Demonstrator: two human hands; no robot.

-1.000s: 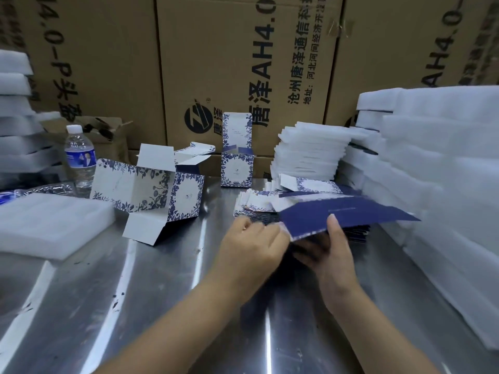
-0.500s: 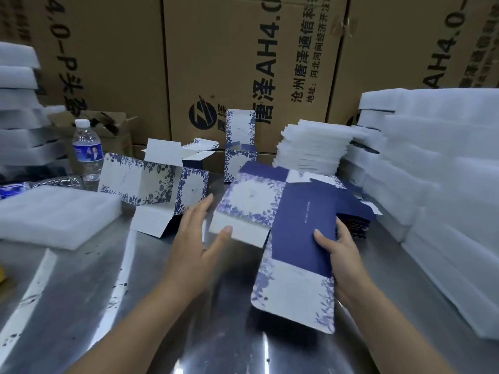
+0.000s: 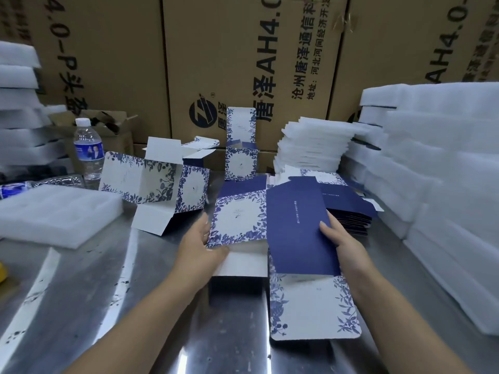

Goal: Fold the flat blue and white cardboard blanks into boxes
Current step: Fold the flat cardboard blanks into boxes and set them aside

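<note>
Left hand [image 3: 201, 248] pinches blank [image 3: 295, 233] at its 9 o'clock edge; right hand [image 3: 344, 248] clamps 3 o'clock edge, thumb atop.

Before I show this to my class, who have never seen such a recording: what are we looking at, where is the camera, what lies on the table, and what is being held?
There is no machine here. A person works with bare hands, and the one picture comes from a camera worn on the head, looking down. The left hand and right hand each grip a side of a blue and white flat cardboard blank, partly opened over the shiny steel table. On the table are a pile of flat blanks, a half-folded floral box, an upright folded box, a clear plastic water bottle and stacks of white foam sheets.
</note>
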